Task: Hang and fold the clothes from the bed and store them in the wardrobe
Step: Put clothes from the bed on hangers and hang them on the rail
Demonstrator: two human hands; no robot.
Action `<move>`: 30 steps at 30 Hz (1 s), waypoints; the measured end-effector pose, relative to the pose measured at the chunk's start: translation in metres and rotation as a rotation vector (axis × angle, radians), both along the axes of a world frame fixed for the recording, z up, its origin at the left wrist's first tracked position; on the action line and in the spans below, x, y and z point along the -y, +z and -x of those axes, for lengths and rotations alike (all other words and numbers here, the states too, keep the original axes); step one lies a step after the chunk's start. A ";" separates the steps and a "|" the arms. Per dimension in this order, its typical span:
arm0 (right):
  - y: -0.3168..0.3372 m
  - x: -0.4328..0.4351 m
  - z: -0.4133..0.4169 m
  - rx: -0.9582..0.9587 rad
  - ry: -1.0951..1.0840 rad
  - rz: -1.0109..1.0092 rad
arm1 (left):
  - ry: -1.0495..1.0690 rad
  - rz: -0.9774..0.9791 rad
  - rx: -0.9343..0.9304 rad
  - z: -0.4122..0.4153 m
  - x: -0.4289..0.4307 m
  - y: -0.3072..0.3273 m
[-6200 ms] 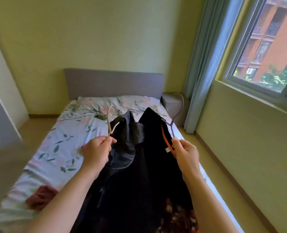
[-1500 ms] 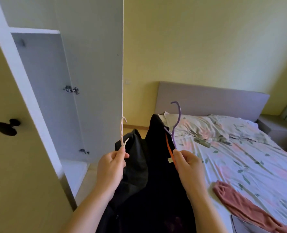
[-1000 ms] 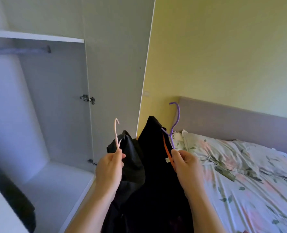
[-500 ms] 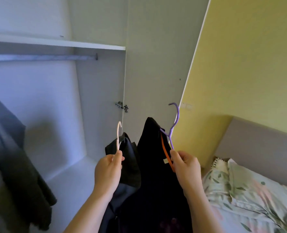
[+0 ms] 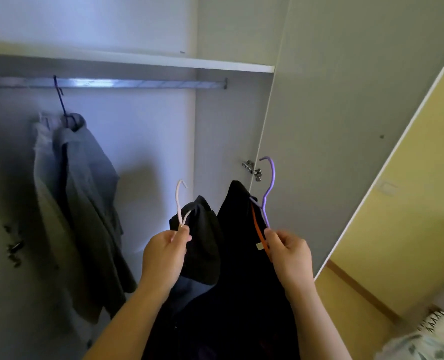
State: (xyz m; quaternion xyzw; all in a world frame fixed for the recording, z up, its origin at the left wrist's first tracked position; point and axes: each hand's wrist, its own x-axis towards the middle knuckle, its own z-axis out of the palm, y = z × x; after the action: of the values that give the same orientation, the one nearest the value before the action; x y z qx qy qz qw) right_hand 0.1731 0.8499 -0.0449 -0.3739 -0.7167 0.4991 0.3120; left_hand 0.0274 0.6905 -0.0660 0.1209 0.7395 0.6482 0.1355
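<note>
Two garments are hanging low below the rail (image 5: pixel 143 83), right of the grey coat (image 5: pixel 86 193) hooked on it. The black garment (image 5: pixel 241 281) and smaller charcoal garment (image 5: pixel 205 245) are looking soft, limp, probably light. Stiff necks are offering the grip: the right hand (image 5: pixel 288 252) is pinching the purple hanger (image 5: pixel 273 175), the left hand (image 5: pixel 163 255) the white hanger (image 5: pixel 177 201).

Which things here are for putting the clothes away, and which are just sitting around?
For the job: white hanger carrying a dark grey garment, in the left hand; purple hanger carrying a black garment, in the right hand; wardrobe rail.

Just there: grey garment already hanging on the rail; door hinge; yellow wall; bedding.
</note>
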 end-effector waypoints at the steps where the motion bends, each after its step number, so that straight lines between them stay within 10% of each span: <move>1: -0.001 -0.004 0.010 0.008 0.010 -0.013 | 0.011 0.002 -0.006 0.006 -0.002 0.001; 30: 0.022 -0.092 0.336 0.008 0.317 -0.088 | 0.297 0.083 -0.119 0.268 -0.050 0.024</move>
State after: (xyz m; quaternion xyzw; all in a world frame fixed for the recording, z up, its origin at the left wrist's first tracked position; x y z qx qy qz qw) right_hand -0.1631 0.9422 -0.0232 -0.2440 -0.7891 0.5090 0.2424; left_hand -0.2404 0.7409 -0.0416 0.0427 0.7822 0.6216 -0.0007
